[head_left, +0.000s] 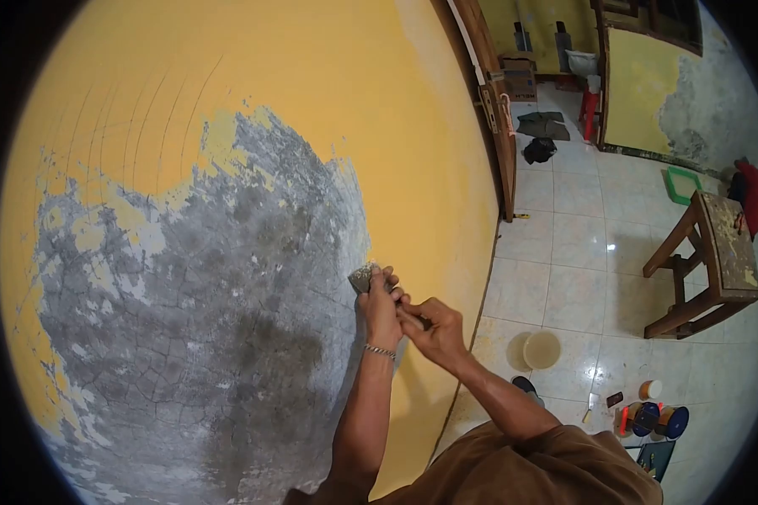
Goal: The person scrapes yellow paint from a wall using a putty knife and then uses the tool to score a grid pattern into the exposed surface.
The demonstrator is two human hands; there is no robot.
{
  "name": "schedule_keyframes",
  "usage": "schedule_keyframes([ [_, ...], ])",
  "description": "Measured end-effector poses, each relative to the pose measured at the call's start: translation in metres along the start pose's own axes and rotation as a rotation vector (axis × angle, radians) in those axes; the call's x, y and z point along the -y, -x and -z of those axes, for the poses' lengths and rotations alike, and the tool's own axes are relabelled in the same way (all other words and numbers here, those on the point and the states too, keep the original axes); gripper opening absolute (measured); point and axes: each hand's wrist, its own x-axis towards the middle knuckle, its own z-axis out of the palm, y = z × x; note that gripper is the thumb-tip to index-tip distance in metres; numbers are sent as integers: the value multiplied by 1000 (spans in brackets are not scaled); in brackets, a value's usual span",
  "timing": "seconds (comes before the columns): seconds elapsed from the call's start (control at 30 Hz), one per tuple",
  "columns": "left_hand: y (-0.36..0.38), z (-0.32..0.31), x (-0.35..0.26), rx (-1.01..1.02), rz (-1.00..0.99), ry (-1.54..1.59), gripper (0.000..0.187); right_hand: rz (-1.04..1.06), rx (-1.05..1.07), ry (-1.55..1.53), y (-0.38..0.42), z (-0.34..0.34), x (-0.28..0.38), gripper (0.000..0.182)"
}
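A scraper (360, 279) with a wide metal blade rests against the wall where the bare grey patch (253, 252) meets the yellow paint (429, 210). Bits of something pale lie on the blade. My left hand (381, 310), with a bracelet at the wrist, is closed around the tool just behind the blade. Behind it, my right hand (434, 330) is wrapped round the handle, close to the left fingers. The patch has a ragged edge with flaking paint and cracks.
A wooden stool (716, 252) stands on the tiled floor (577, 286) at right. Nearer are a round tub (541, 349), jars (646, 417) and a toolbox (655, 457). A person in red (751, 194) is at far right. An open door (499, 143) adjoins the wall.
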Motion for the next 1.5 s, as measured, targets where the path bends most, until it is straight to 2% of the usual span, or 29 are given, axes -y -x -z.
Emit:
schedule_keyframes([
  [0.17, 18, 7, 11, -80, 66, 102, 31, 66, 43, 70, 14, 17, 13, 18],
  [0.3, 8, 5, 12, -36, 79, 87, 31, -29, 50, 27, 8, 17, 15, 19],
  [0.4, 21, 8, 16, -110, 85, 115, 31, 61, 39, 57, 17, 19, 13, 20],
  [0.43, 15, 4, 11, -102, 75, 117, 31, 66, 87, 29, 20, 19, 12, 21],
  [0.5, 6, 5, 4, -70, 106, 69, 29, 47, 44, 65, 6, 9, 6, 21],
  [0.53, -1, -3, 1, -8, 57, 59, 28, 40, 51, 65, 1, 10, 6, 21],
  [0.63, -1, -10, 5, 5, 48, 122, 28, 43, 6, 2, -9, 18, 10, 20],
  [0.7, 13, -2, 9, -106, 122, 168, 26, 50, 52, 54, 5, 24, 14, 19],
  [0.8, 4, -1, 8, -65, 138, 190, 25, 68, 54, 67, -8, 19, 7, 20],
  [0.87, 2, -13, 8, -56, 93, 197, 25, 0, 64, 38, -11, 27, 12, 23],
  [0.97, 11, -7, 10, -101, 72, 137, 24, 61, 42, 77, 2, 23, 5, 24],
  [1.0, 10, -4, 7, -66, 105, 197, 24, -5, 99, 51, 4, 24, 10, 23],
  [1.1, -1, -9, 2, -45, 80, 118, 24, 20, 72, 15, -7, 16, 3, 23],
  [1.17, 4, -6, 8, -60, 90, 118, 25, -56, 95, 35, -2, 21, 7, 22],
  [1.23, 6, -13, 3, -73, 81, 147, 26, 58, 41, 48, -8, 25, 11, 21],
  [1.37, -7, -14, 2, -17, 112, 191, 25, 74, 69, 101, -21, 26, 10, 21],
  [1.43, 4, -18, 6, -48, 86, 188, 26, 16, 77, 99, -15, 29, 12, 21],
  [1.5, 7, -18, 2, -81, 73, 160, 26, 44, 64, 68, -13, 28, 12, 20],
])
